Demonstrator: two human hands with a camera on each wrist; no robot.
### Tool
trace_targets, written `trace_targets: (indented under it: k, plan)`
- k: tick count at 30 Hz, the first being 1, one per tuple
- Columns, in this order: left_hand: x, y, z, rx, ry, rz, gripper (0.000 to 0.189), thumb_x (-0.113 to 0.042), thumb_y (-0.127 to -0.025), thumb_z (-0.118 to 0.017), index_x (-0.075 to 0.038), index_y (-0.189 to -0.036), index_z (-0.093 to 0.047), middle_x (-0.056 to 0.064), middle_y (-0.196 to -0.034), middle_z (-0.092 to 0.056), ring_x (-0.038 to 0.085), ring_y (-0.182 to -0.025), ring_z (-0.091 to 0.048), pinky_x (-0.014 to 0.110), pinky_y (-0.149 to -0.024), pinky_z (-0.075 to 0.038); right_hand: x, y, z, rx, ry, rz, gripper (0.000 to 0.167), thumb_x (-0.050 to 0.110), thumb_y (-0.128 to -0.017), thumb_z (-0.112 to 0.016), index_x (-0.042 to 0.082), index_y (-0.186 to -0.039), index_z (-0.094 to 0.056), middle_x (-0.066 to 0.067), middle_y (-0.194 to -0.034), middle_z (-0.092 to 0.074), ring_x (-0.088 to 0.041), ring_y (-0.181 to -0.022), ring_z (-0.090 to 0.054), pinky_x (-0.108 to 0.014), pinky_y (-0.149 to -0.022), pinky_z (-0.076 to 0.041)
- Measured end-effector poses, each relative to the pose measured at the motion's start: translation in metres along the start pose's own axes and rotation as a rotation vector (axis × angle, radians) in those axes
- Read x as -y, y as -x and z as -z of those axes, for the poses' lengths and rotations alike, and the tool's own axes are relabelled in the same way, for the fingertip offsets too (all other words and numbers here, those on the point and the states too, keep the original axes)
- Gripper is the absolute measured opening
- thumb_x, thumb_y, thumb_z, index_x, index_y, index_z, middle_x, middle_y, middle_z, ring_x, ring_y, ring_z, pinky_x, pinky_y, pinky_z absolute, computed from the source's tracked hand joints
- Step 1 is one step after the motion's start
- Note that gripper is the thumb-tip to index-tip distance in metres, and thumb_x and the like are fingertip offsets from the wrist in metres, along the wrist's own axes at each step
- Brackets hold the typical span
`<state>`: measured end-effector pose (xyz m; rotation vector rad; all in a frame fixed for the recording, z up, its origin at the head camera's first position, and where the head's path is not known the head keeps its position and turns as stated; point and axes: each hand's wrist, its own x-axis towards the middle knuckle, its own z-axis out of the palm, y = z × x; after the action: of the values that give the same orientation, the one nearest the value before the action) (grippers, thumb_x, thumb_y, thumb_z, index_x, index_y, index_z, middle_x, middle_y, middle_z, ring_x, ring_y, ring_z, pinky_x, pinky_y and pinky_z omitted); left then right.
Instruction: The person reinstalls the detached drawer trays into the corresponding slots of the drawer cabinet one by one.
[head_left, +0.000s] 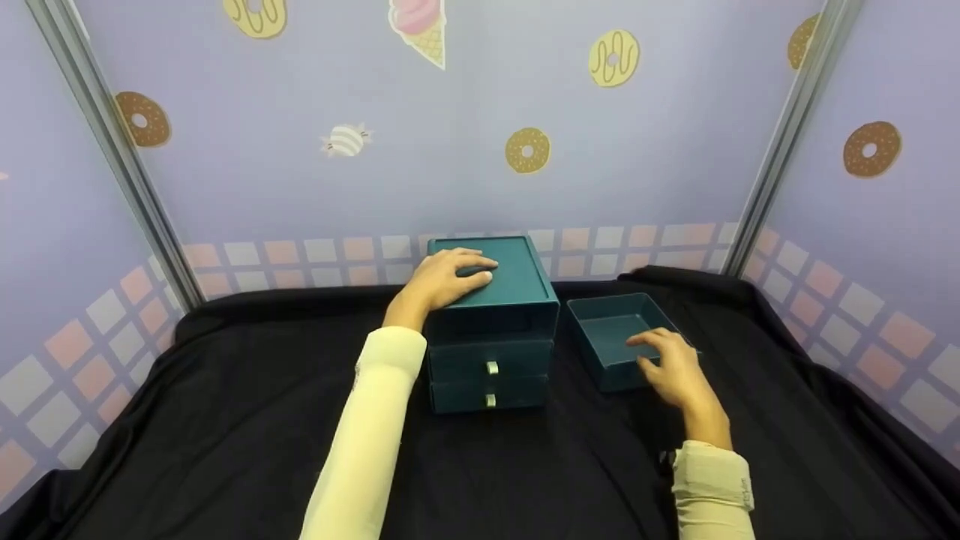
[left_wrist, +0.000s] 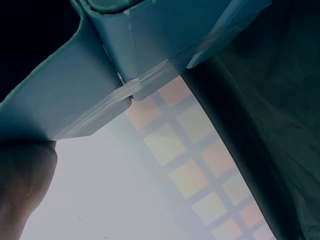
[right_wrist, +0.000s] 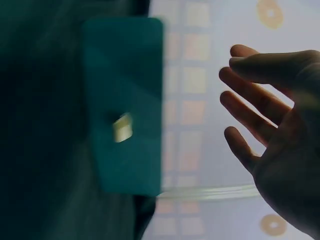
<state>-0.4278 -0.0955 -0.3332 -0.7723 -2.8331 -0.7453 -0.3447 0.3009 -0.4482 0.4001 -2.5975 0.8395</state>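
Note:
A dark teal drawer cabinet [head_left: 517, 277] stands on the black cloth, its top slot without a drawer and two drawers with pale knobs below. My left hand [head_left: 448, 277] rests on the cabinet's top with fingers spread. In the left wrist view the cabinet's side [left_wrist: 165, 35] fills the upper part, a fingertip at its edge. To the right lies a removed drawer [head_left: 611, 330], open side up. My right hand [head_left: 673, 367] hovers over its near right corner, fingers loosely extended and holding nothing. The right wrist view shows the drawer's front [right_wrist: 125, 165] with its pale knob [right_wrist: 123, 128].
Black cloth [head_left: 247, 420] covers the table, bunched up along the back and right edges. Patterned lilac walls [head_left: 465, 187] with metal corner posts [head_left: 787, 135] enclose the back and both sides.

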Motion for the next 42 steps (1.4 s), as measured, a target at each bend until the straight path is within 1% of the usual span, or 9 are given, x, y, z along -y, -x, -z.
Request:
trace_targets:
  k: [5, 10, 14, 21, 28, 32, 37, 38, 42]
  plan:
    - [0.0, 0.001, 0.0, -0.007, 0.005, -0.006, 0.045, -0.046, -0.111, -0.055, -0.03, -0.152, -0.061, 0.002, -0.169, -0.042, 0.032, -0.161, -0.027, 0.06, -0.132, -0.011, -0.02, 0.005, -0.011, 0.01, 0.044, -0.069, 0.03, -0.002, -0.096, -0.068, 0.002, -0.125, -0.075, -0.027, -0.136, -0.063, -0.053, -0.131, -0.051, -0.077, -0.103, -0.033]
    - [0.0, 0.002, 0.0, -0.02, 0.007, -0.006, 0.044, -0.045, -0.111, -0.055, -0.03, -0.152, -0.062, 0.001, -0.168, -0.043, 0.032, -0.161, -0.028, 0.059, -0.132, -0.011, -0.031, 0.008, -0.012, 0.009, -0.003, -0.102, 0.027, 0.0, -0.097, -0.069, 0.004, -0.122, -0.076, -0.027, -0.133, -0.063, -0.052, -0.129, -0.052, -0.074, -0.103, -0.032]
    - [0.0, 0.001, -0.001, -0.016, 0.013, -0.001, 0.044, -0.046, -0.111, -0.055, -0.032, -0.151, -0.062, 0.0, -0.168, -0.043, 0.031, -0.161, -0.027, 0.059, -0.132, -0.011, -0.036, 0.01, -0.013, -0.002, -0.012, -0.122, 0.024, 0.001, -0.096, -0.069, 0.004, -0.12, -0.077, -0.026, -0.132, -0.064, -0.052, -0.128, -0.053, -0.072, -0.102, -0.032]
    - [-0.001, 0.001, 0.0, -0.009, 0.016, -0.001, 0.044, -0.045, -0.111, -0.055, -0.031, -0.151, -0.062, 0.001, -0.169, -0.042, 0.032, -0.161, -0.026, 0.059, -0.132, -0.011, -0.036, 0.009, -0.02, -0.022, -0.011, -0.167, 0.026, 0.0, -0.096, -0.067, 0.003, -0.12, -0.075, -0.026, -0.134, -0.063, -0.051, -0.131, -0.051, -0.072, -0.105, -0.027]
    - [0.001, 0.0, -0.001, -0.014, 0.016, -0.002, 0.044, -0.045, -0.111, -0.054, -0.031, -0.151, -0.062, 0.001, -0.169, -0.042, 0.033, -0.161, -0.026, 0.06, -0.132, -0.011, -0.028, 0.006, -0.027, -0.057, -0.003, -0.257, 0.026, -0.001, -0.097, -0.063, 0.004, -0.119, -0.075, -0.024, -0.132, -0.063, -0.049, -0.131, -0.048, -0.071, -0.108, -0.022]
    - [0.001, 0.001, -0.002, -0.001, 0.006, 0.005, 0.044, -0.046, -0.111, -0.054, -0.032, -0.152, -0.061, 0.0, -0.169, -0.041, 0.032, -0.161, -0.025, 0.06, -0.132, -0.01, -0.023, 0.006, -0.032, -0.009, 0.034, -0.29, 0.029, 0.003, -0.098, -0.063, 0.005, -0.125, -0.073, -0.025, -0.137, -0.06, -0.05, -0.137, -0.042, -0.073, -0.11, -0.024]
    - [0.002, 0.001, -0.001, 0.001, 0.006, 0.0, 0.045, -0.046, -0.111, -0.053, -0.032, -0.153, -0.061, 0.001, -0.169, -0.041, 0.033, -0.161, -0.025, 0.059, -0.132, -0.01, -0.02, 0.006, -0.036, 0.056, 0.082, -0.287, 0.035, 0.006, -0.099, -0.065, 0.005, -0.134, -0.07, -0.026, -0.144, -0.055, -0.05, -0.145, -0.033, -0.075, -0.111, -0.027]
    - [0.002, 0.001, -0.001, 0.0, 0.008, -0.001, 0.045, -0.046, -0.111, -0.054, -0.031, -0.152, -0.061, 0.001, -0.169, -0.041, 0.033, -0.161, -0.025, 0.059, -0.132, -0.01, -0.02, 0.005, -0.037, 0.052, 0.08, -0.285, 0.034, 0.006, -0.1, -0.065, 0.004, -0.134, -0.07, -0.026, -0.144, -0.055, -0.05, -0.145, -0.032, -0.075, -0.112, -0.027]
    - [0.001, -0.001, -0.001, -0.006, 0.019, -0.007, 0.044, -0.046, -0.111, -0.054, -0.031, -0.152, -0.062, 0.001, -0.168, -0.042, 0.032, -0.161, -0.026, 0.058, -0.132, -0.01, -0.023, 0.005, -0.039, -0.018, 0.044, -0.276, 0.028, 0.004, -0.102, -0.063, 0.004, -0.127, -0.074, -0.026, -0.138, -0.059, -0.05, -0.142, -0.036, -0.073, -0.113, -0.024]
